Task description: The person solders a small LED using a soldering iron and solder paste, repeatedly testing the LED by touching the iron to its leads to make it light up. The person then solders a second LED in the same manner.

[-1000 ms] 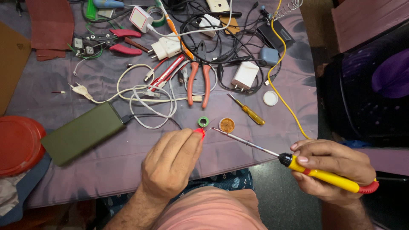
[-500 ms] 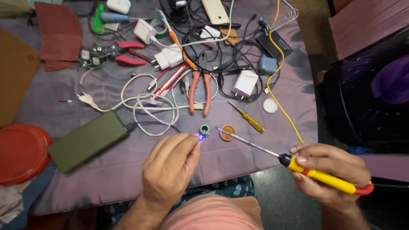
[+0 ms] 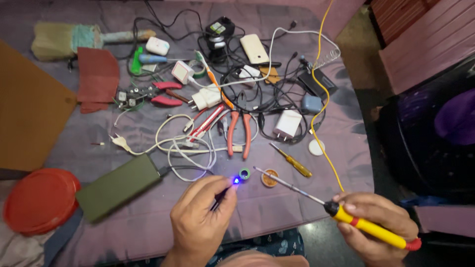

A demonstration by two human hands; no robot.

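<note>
Fingers of my left hand (image 3: 200, 222) pinch a tiny glowing blue LED (image 3: 236, 181) on the wrinkled purple cloth (image 3: 277, 212) — just beside a small green ring (image 3: 244, 173) and a round tin (image 3: 269, 178). Right hand (image 3: 378, 227) is clamped on the yellow plastic handle of the soldering iron (image 3: 336, 211) — thin metal tip near the tin.

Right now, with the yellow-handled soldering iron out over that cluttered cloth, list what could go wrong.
1. The yellow-handled soldering iron, in the right hand, points its metal tip toward the left hand, pinching a small glowing blue light; a slip could burn fingers.
2. White cables lie close by; the tip might scorch them.
3. The iron's yellow cord crosses the purple tablecloth clutter and may snag.
</note>
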